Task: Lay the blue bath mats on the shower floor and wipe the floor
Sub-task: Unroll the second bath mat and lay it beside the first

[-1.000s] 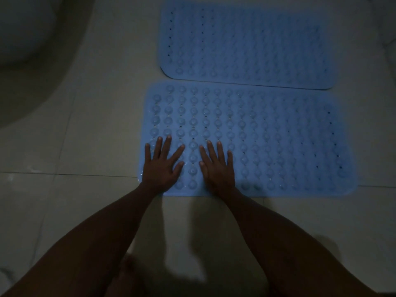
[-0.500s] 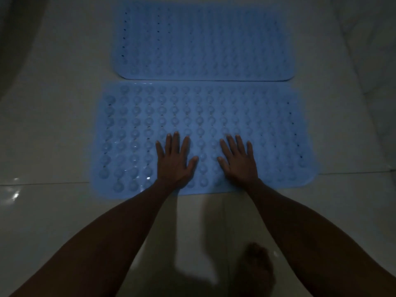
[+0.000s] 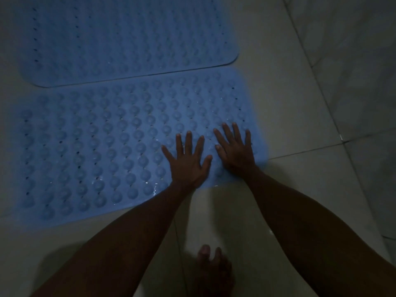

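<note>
Two blue mats lie flat on the pale tiled floor (image 3: 300, 103), long edges touching. The near mat (image 3: 107, 146) fills the middle left of the frame, the far mat (image 3: 117, 35) the upper left. Both are rubbery rectangles with rounded corners, rows of round bumps and small holes. The left hand (image 3: 188, 161) and right hand (image 3: 235, 148) press flat on the near mat's lower right corner, fingers spread. One bare foot (image 3: 214, 271) stands at the bottom.

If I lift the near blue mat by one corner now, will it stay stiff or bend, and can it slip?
The near mat probably bends: it is thin and lies flat on the tiled floor. Its rows of round bumps look like suction cups, so it may cling. Wet glints near the left hand suggest slipperiness.
</note>
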